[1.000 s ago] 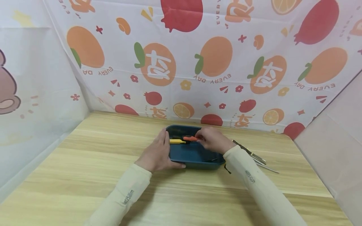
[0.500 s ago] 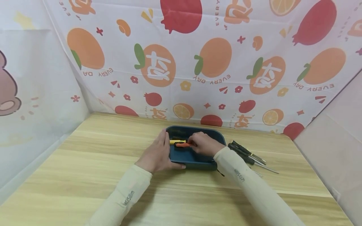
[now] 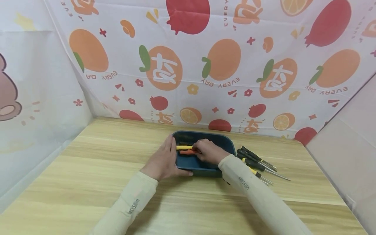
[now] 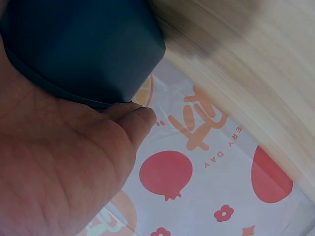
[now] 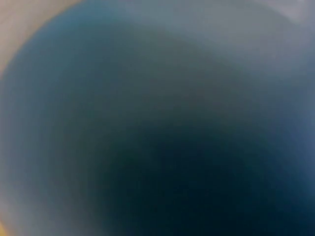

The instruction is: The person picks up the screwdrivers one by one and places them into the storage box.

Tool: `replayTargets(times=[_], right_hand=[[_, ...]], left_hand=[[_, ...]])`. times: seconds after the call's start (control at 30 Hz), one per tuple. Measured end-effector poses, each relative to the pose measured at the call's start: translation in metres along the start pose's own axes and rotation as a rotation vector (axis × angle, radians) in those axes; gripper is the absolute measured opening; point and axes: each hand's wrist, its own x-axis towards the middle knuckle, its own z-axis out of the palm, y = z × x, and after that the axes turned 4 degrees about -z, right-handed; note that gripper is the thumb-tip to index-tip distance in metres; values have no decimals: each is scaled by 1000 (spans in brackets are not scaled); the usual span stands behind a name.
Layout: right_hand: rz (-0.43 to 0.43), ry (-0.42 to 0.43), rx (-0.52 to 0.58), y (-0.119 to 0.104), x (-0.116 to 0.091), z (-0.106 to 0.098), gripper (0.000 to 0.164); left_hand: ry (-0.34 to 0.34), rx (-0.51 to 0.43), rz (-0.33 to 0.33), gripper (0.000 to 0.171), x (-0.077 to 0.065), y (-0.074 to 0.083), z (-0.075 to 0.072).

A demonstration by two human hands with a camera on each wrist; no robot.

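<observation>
A dark blue plastic bin (image 3: 202,172) stands at the back middle of the table. My left hand (image 3: 161,160) rests against its left end, fingers straight along the wall and thumb along the front. The left wrist view shows the same palm (image 4: 64,152) against the rim. Inside the bin lies a yellow handle (image 3: 184,147). Just in front of it is an orange-handled screwdriver (image 3: 187,152), whose right end my right hand (image 3: 210,151) pinches with curled fingers. That hand covers the screwdriver's shaft. The right wrist view is blurred, filled by the bin (image 5: 147,98).
Right of the bin lie several screwdrivers, among them a black-handled one (image 3: 255,164) and a yellow-and-black one (image 3: 256,174), their shafts pointing right. A fruit-print cloth (image 3: 194,98) hangs behind the wooden table (image 3: 97,163). My right sleeve (image 3: 249,186) passes close to these tools.
My right hand has moved left and lower in the bin, bringing the orange-handled screwdriver down in front of the yellow handle. The left hand stays put. More tools show beside my right sleeve.
</observation>
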Motion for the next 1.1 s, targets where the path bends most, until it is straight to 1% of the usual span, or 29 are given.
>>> replayTargets(times=[0.33, 0.53, 0.73, 0.97, 1.1], right_hand=[[-24, 77, -49, 5, 0, 6, 11], [-40, 107, -50, 7, -1, 8, 12], [-29, 117, -60, 9, -1, 10, 13], [-26, 100, -53, 9, -1, 9, 13], [-11, 89, -35, 9, -1, 6, 13]], left_hand=[[6, -8, 2, 139, 2, 1, 1], [7, 1, 6, 139, 3, 2, 1], [-1, -2, 6, 138, 3, 3, 0], [-5, -11, -10, 139, 3, 1, 0], [-5, -10, -7, 139, 4, 0, -1]])
